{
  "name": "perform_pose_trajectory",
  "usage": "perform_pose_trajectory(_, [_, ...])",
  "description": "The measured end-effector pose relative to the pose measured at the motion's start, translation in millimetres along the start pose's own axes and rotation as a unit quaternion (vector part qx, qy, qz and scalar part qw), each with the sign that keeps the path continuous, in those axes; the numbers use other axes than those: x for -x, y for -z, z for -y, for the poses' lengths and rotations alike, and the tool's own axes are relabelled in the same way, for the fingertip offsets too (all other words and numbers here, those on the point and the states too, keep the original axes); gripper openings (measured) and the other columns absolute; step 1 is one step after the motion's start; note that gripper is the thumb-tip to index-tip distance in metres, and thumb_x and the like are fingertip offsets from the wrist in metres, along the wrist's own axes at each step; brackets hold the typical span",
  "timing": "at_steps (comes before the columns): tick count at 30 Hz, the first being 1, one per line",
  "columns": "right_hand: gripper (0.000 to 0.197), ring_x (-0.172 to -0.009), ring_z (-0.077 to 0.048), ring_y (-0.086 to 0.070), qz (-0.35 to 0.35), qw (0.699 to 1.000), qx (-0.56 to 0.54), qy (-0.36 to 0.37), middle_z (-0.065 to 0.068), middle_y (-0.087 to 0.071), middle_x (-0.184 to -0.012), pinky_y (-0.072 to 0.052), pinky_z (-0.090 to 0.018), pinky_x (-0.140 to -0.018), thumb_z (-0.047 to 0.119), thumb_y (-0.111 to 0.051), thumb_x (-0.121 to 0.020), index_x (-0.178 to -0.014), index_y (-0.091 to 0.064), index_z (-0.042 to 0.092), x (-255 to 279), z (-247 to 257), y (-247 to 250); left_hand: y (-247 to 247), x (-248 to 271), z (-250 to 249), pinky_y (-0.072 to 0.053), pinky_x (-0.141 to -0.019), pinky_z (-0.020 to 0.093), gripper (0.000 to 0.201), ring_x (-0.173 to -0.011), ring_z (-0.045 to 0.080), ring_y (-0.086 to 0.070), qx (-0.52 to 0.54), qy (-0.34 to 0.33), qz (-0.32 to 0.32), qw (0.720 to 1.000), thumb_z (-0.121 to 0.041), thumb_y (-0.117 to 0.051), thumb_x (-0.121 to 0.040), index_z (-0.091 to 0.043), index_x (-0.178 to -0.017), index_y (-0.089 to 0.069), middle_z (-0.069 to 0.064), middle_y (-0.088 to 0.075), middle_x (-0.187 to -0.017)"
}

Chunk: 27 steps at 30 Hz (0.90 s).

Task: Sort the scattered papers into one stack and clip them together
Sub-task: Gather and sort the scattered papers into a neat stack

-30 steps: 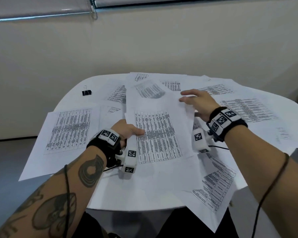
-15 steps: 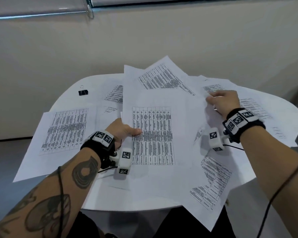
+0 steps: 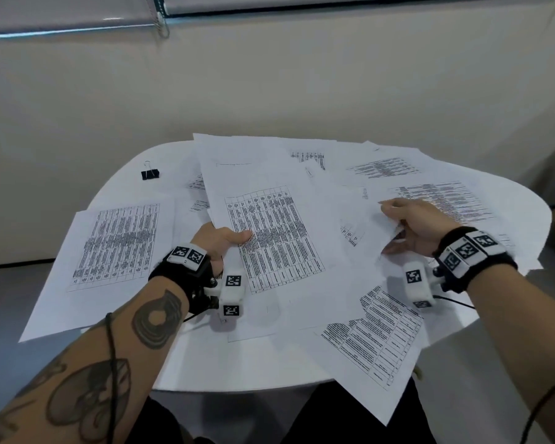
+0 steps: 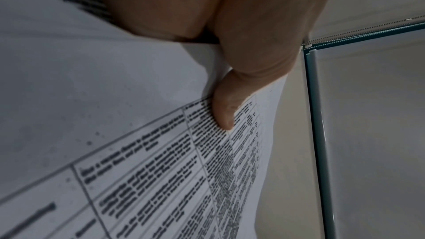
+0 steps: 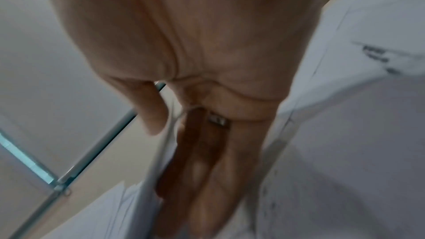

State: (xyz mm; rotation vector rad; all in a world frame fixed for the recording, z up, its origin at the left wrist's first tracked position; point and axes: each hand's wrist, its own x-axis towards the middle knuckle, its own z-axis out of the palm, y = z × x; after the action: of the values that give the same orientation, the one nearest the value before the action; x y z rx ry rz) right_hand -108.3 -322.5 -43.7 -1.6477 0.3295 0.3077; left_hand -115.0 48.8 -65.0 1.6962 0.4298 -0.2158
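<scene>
Looking down from the head view, a white rounded worktop (image 3: 186,363) is carrying many printed papers spread loosely and overlapping, some hanging over its near and left edges. The left hand (image 3: 220,240) is pinching the left edge of a gathered bundle of sheets (image 3: 269,232), thumb lying on top of the printed table, fingers hidden beneath. The right hand (image 3: 417,224) is gripping the edge of a lifted sheet (image 3: 362,225) to the right of that bundle, thumb underneath and fingers curling over the top. A black binder clip (image 3: 150,173) is sitting alone on bare worktop at the far left, well apart from both hands. One loose page (image 3: 109,251) is lying to the left of the left hand, another (image 3: 375,350) is overhanging the near right edge.

In the left wrist view, the thumb (image 4: 224,112) is pressing down on the printed table of the bundle (image 4: 161,179), so this grip is closing on the paper; the other fingers are out of sight behind the sheets.

In the right wrist view, blurred, the right hand (image 5: 195,79) is holding a thin paper edge (image 5: 158,152) between the thumb (image 5: 151,114) and the long fingers (image 5: 207,179), which are lying along the sheet's far side, with more white pages (image 5: 345,152) below
</scene>
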Motion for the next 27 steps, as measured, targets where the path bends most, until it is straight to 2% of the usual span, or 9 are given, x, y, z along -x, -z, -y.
perform_pose_trajectory(4, [0.015, -0.063, -0.034, -0.071, -0.045, 0.998, 0.01, 0.039, -0.017, -0.073, -0.085, -0.062, -0.05, -0.055, 0.0, -0.056, -0.102, -0.11, -0.066, 0.008, -1.0, -3.0, -5.1, 4.1, -4.3, 0.1, -0.054, -0.098, 0.059, 0.064, -0.106, 0.045, -0.07, -0.048, 0.02, -0.012, 0.999, -0.035, -0.09, -0.077, 0.011, -0.116, -0.067, 0.028, -0.071, -0.115])
perform_pose_trajectory(7, [0.019, -0.083, -0.035, -0.068, -0.053, 0.998, 0.005, 0.038, -0.018, -0.07, -0.1, -0.061, -0.039, -0.051, -0.002, -0.063, -0.098, -0.108, -0.067, 0.014, -0.7, -6.6, 4.1, 1.6, -0.4, 2.4, -0.058, -0.094, 0.05, 0.043, -0.099, 0.035, -0.072, 0.011, 0.007, -0.019, 1.0, -0.009, -0.082, -0.082, 0.004, -0.118, -0.063, 0.025, -0.071, -0.116])
perform_pose_trajectory(9, [0.013, -0.089, -0.033, -0.066, -0.058, 0.997, 0.019, 0.037, -0.018, -0.067, -0.1, -0.061, -0.036, -0.053, 0.002, -0.07, -0.094, -0.095, -0.064, 0.014, 1.6, -10.7, 9.9, -0.3, -0.8, 4.9, -0.059, -0.092, 0.047, 0.033, -0.097, 0.033, -0.072, 0.02, 0.005, -0.023, 1.0, -0.004, -0.079, -0.084, -0.002, -0.112, -0.062, 0.025, -0.071, -0.116])
perform_pose_trajectory(14, [0.034, -0.057, -0.022, -0.058, -0.028, 0.999, 0.043, 0.007, -0.006, -0.048, -0.064, -0.062, -0.046, -0.065, 0.026, -0.079, -0.089, -0.075, -0.052, 0.011, 12.2, -19.1, 24.3, -1.0, -0.7, 1.7, -0.059, -0.09, 0.045, 0.022, -0.099, 0.037, -0.071, 0.044, 0.001, -0.04, 0.998, -0.01, -0.079, -0.087, -0.004, -0.1, -0.063, 0.026, -0.07, -0.118])
perform_pose_trajectory(17, [0.033, -0.059, -0.033, -0.062, -0.046, 0.998, 0.03, -0.017, -0.018, -0.064, -0.08, -0.058, -0.047, -0.069, 0.033, -0.08, -0.086, -0.092, -0.069, 0.002, 18.1, -21.9, 30.4, 2.3, 1.3, -2.3, -0.054, -0.097, 0.053, 0.038, -0.099, 0.04, -0.07, -0.02, 0.018, -0.036, 0.999, -0.031, -0.076, -0.093, -0.003, -0.074, -0.059, 0.027, -0.07, -0.104])
perform_pose_trajectory(21, [0.023, -0.053, -0.031, -0.058, 0.053, 0.997, 0.054, -0.027, -0.014, -0.056, -0.061, -0.049, -0.045, -0.069, 0.024, -0.085, -0.072, -0.067, -0.07, 0.008, 29.4, -19.8, 27.6, 0.6, -1.6, 0.7, -0.058, -0.093, 0.048, 0.024, -0.095, 0.036, -0.07, 0.012, 0.018, -0.059, 0.998, -0.015, -0.081, -0.086, -0.007, -0.091, -0.06, 0.026, -0.07, -0.117])
perform_pose_trajectory(22, [0.026, -0.053, -0.032, -0.061, 0.088, 0.993, 0.06, -0.04, -0.016, -0.06, -0.064, -0.049, -0.043, -0.069, 0.019, -0.09, -0.068, -0.077, -0.071, 0.003, 30.8, -18.3, 23.4, -0.2, -2.5, 0.9, -0.059, -0.088, 0.045, 0.024, -0.088, 0.033, -0.068, 0.003, 0.018, -0.056, 0.998, -0.016, -0.081, -0.087, -0.007, -0.09, -0.059, 0.025, -0.071, -0.111])
perform_pose_trajectory(25, [0.079, -0.072, -0.036, -0.074, 0.099, 0.994, 0.045, -0.029, -0.02, -0.074, -0.091, -0.059, -0.04, -0.061, 0.023, -0.103, -0.048, -0.111, -0.064, -0.005, 22.3, -14.4, 10.9, 5.3, -0.1, -4.6, -0.051, -0.071, 0.036, 0.046, -0.069, 0.027, -0.059, -0.068, 0.038, -0.028, 0.997, -0.04, -0.077, -0.09, -0.004, -0.071, -0.055, 0.019, -0.06, -0.077])
perform_pose_trajectory(27, [0.078, -0.096, -0.034, -0.075, 0.018, 0.996, 0.082, 0.014, -0.014, -0.074, -0.11, -0.058, -0.039, -0.08, 0.022, -0.097, -0.067, -0.132, -0.057, 0.003, 12.5, -13.3, 2.0, 10.9, -2.7, -4.9, -0.055, -0.081, 0.045, 0.061, -0.079, 0.033, -0.062, -0.067, 0.055, 0.004, 0.996, -0.052, -0.089, -0.071, 0.002, -0.083, -0.063, 0.02, -0.062, -0.083])
